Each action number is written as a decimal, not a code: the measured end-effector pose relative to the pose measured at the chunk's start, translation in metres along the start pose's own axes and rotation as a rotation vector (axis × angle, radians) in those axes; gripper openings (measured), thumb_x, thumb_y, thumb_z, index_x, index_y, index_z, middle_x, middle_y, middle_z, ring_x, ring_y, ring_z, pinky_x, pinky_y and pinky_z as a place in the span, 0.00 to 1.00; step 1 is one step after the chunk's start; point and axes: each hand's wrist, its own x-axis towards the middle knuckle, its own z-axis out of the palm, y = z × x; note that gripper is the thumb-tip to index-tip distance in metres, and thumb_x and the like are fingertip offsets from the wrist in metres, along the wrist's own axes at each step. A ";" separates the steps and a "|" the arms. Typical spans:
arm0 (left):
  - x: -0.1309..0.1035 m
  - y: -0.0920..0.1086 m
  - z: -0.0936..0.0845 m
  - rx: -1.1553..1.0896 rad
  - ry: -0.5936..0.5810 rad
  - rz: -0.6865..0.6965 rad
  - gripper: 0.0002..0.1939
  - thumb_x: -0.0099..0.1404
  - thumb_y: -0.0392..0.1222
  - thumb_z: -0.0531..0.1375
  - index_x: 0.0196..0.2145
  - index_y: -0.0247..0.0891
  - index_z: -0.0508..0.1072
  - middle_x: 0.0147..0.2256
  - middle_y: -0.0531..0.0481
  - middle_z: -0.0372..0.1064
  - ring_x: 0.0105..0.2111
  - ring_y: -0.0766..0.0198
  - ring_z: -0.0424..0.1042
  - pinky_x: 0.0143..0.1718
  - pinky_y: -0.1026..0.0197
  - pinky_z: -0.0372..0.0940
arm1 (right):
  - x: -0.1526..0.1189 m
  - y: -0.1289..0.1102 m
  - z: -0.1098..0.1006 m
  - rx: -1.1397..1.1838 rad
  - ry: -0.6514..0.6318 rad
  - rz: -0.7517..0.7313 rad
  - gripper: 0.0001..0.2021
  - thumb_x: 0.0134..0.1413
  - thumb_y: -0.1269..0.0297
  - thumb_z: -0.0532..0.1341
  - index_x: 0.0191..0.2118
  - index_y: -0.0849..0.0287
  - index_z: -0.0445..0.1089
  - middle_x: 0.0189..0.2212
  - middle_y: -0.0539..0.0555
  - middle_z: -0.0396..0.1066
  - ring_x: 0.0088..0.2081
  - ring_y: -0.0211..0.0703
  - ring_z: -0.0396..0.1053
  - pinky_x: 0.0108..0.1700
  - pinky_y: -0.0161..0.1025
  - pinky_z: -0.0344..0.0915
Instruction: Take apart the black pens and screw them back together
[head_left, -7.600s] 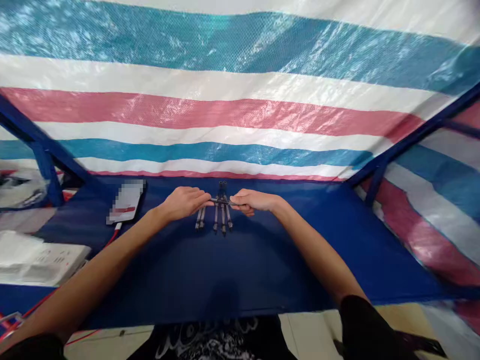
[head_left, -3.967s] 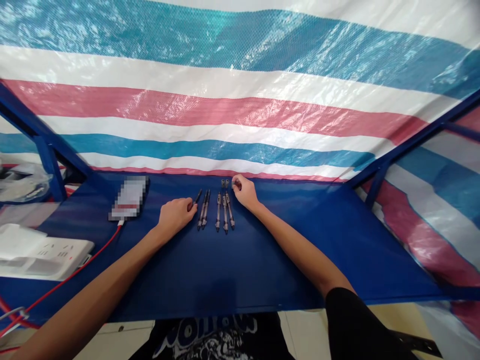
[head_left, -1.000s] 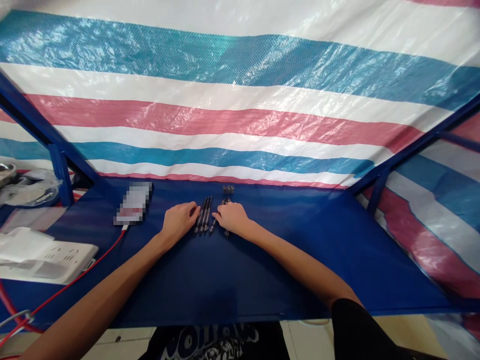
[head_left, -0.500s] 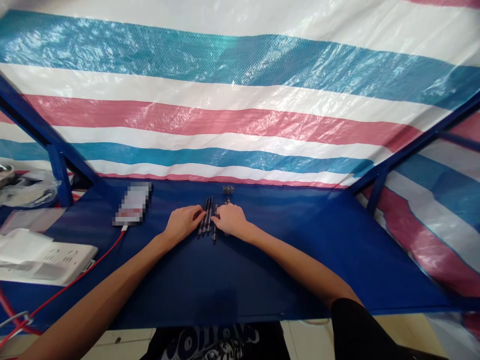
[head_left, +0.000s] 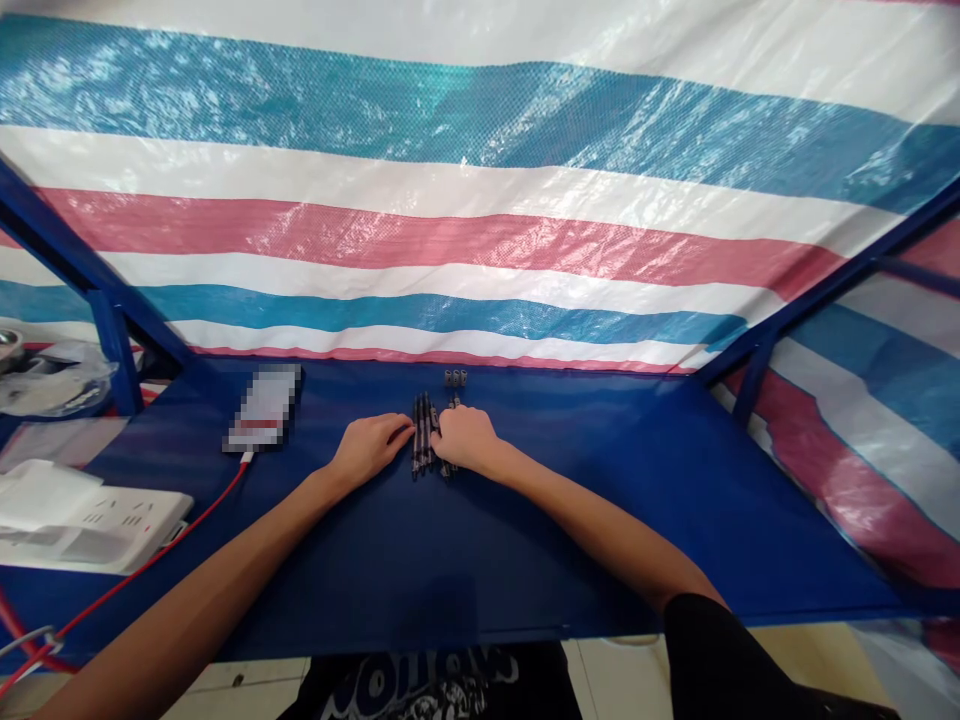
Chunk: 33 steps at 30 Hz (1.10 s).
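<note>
Tarpaulin [head_left: 450, 235] in red, white and blue stripes rose behind the blue worktop [head_left: 600, 540], which carried a white power strip [head_left: 146, 520] and a phone [head_left: 264, 408] on the left. The left hand [head_left: 367, 447] rested with curved fingers at the left edge of the row of pens [head_left: 421, 440]; whether it pinched one could not be told. The right hand [head_left: 466, 437] covered the row's right side, hiding its own grip. The pens lay side by side at the middle, pointing away from the person. They seemed light, stiff, smooth and apt to roll, so mid-barrel looked the surest hold. Just beyond stood three short cylinders [head_left: 456, 378], probably light too, best pinched by their sides.
</note>
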 end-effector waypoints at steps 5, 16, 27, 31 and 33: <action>0.000 0.006 -0.001 0.022 0.035 -0.070 0.18 0.70 0.51 0.47 0.40 0.41 0.74 0.40 0.49 0.75 0.38 0.60 0.72 0.34 0.64 0.59 | -0.001 -0.004 0.000 0.025 -0.017 0.019 0.15 0.54 0.61 0.55 0.39 0.63 0.76 0.37 0.65 0.76 0.39 0.51 0.74 0.40 0.40 0.67; 0.023 0.012 -0.001 0.163 0.216 -0.102 0.18 0.69 0.48 0.52 0.27 0.39 0.72 0.27 0.52 0.72 0.26 0.64 0.70 0.24 0.62 0.47 | -0.006 0.043 -0.021 0.886 0.090 -0.010 0.14 0.45 0.66 0.56 0.14 0.59 0.54 0.12 0.45 0.52 0.17 0.30 0.50 0.21 0.32 0.49; 0.037 0.018 0.009 -0.233 0.606 0.266 0.17 0.70 0.43 0.52 0.27 0.35 0.72 0.21 0.52 0.64 0.22 0.70 0.61 0.27 0.65 0.57 | -0.005 0.053 -0.001 1.510 0.014 -0.056 0.05 0.42 0.66 0.61 0.23 0.60 0.64 0.15 0.50 0.69 0.15 0.39 0.68 0.17 0.33 0.66; 0.037 0.015 0.011 -0.290 0.525 0.331 0.15 0.71 0.42 0.51 0.33 0.35 0.74 0.29 0.48 0.71 0.30 0.66 0.69 0.34 0.64 0.63 | -0.002 0.051 0.006 1.593 0.093 -0.147 0.10 0.44 0.62 0.66 0.30 0.60 0.66 0.22 0.52 0.75 0.21 0.41 0.73 0.24 0.37 0.73; 0.037 0.015 0.013 -0.253 0.515 0.397 0.13 0.69 0.45 0.53 0.37 0.36 0.75 0.33 0.46 0.74 0.33 0.64 0.70 0.37 0.63 0.64 | -0.002 0.050 0.010 1.593 0.132 -0.178 0.12 0.44 0.59 0.68 0.32 0.60 0.68 0.25 0.52 0.76 0.23 0.41 0.74 0.27 0.37 0.73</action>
